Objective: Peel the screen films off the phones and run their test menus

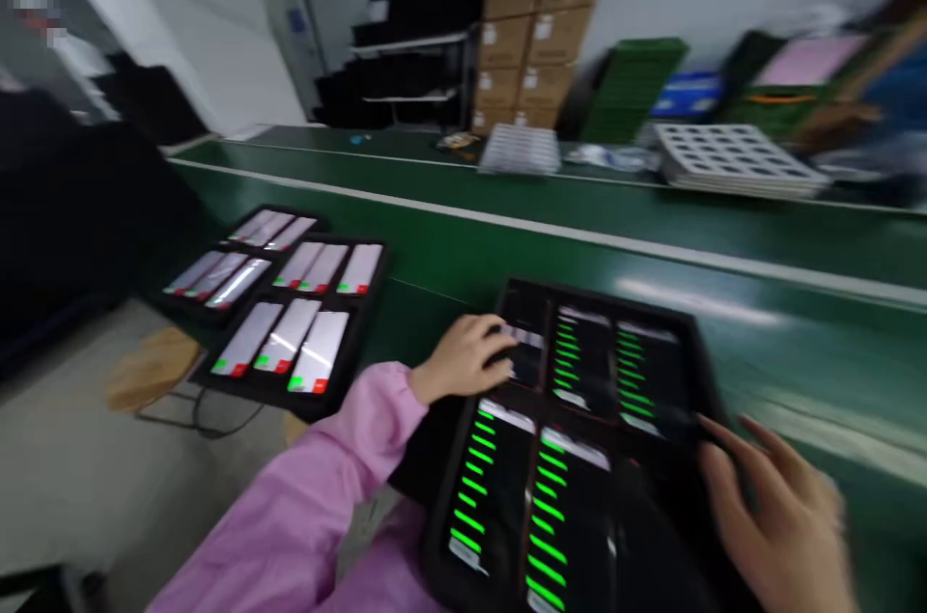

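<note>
A black tray (pixel 699 343) in front of me holds several smartphones in two rows. Most screens, like the phone (pixel 572 507) in the near row, show short green bars on black. My left hand (pixel 467 357) is over the far-left phone (pixel 527 328), fingers bent and apart, at its screen; whether the fingertips touch it I cannot tell. My right hand (pixel 778 497) lies against the tray's right side with its fingers spread, holding nothing I can make out. The near-right part of the tray is dark and hard to read.
Two more black trays (pixel 329 396) of phones with white screens lie to the left on the green bench (pixel 435 256). Behind stand a stack of white trays (pixel 745 164), a clear tray (pixel 519 150), green trays (pixel 630 87) and cardboard boxes (pixel 536 24). A wooden stool (pixel 152 367) is at lower left.
</note>
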Available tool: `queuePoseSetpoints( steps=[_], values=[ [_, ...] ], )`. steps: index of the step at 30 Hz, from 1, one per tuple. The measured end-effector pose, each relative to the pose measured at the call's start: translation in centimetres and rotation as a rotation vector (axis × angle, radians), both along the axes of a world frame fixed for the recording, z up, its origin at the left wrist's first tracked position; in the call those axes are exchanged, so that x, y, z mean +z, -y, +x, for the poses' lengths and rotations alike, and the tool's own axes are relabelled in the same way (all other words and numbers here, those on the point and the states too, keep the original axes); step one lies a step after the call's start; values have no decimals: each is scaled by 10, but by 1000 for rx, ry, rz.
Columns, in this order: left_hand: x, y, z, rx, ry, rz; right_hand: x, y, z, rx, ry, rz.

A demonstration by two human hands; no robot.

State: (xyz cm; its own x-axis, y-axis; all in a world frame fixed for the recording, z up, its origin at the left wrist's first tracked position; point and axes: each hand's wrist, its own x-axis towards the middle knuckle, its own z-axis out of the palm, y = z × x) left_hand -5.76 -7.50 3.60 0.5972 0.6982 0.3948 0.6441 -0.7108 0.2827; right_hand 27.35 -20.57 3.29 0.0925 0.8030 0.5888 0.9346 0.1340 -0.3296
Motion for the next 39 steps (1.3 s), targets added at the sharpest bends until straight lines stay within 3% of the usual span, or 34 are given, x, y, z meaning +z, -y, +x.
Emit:
queuePoseSetpoints(
  steps=[4,8,10,12,15,18,20,23,26,31,39],
  values=[
    [0,-14,2,53,45,-64,-15,12,10,-29,-14,-10],
    [14,3,-1,114,0,-102,-7,13,0,-37,-70,-32],
    [22,28,-14,122,-5,-121,3,30,-11,-12,-83,-51],
    [30,63,-37,81,-13,-162,15,57,-27,157,-53,-105],
    [34,119,-72,-181,-119,-239,29,97,-56,453,95,-252],
    [29,153,-83,-282,-230,-216,30,113,-75,521,191,-337],
    [23,156,-76,-240,-253,-184,25,109,-77,458,218,-359],
    [17,141,-62,-167,-236,-167,17,95,-70,350,245,-369],
    [16,126,-55,-160,-215,-164,15,86,-66,353,240,-363],
    [17,129,-60,-163,-193,-161,20,85,-69,383,233,-333],
    [23,136,-71,-13,-135,-158,26,79,-73,294,200,-267]
  ],
)
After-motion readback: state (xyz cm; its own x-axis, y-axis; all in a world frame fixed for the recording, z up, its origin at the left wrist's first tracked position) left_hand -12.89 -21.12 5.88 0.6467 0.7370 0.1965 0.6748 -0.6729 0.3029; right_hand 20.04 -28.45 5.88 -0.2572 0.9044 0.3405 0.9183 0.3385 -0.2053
